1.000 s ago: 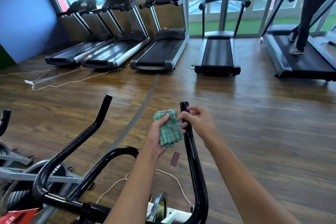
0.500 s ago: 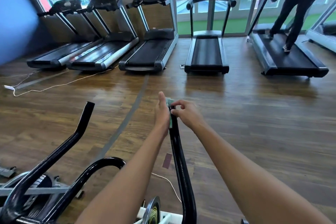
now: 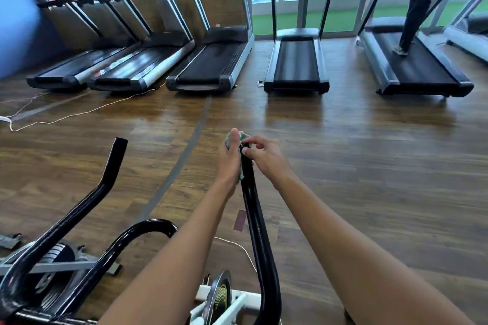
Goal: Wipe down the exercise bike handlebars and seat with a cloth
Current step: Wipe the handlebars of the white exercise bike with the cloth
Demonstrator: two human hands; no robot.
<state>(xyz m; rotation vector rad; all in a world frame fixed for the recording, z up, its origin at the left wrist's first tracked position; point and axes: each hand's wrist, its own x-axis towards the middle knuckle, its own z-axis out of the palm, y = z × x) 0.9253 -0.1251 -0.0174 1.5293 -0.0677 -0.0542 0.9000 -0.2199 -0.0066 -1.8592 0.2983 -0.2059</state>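
The left hand [image 3: 229, 159] presses a green checked cloth [image 3: 239, 140] against the tip of the glossy black tubular right handlebar [image 3: 257, 219], fingers wrapped round it. The right hand [image 3: 264, 157] pinches the bar tip from the opposite side.

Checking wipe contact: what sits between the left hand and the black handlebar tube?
The green checked cloth, pressed by the left hand against the black handlebar tube, head view.

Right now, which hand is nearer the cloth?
Left. The left hand holds the cloth wrapped against the bar tip; the right hand pinches the bar just beside it, on the other side.
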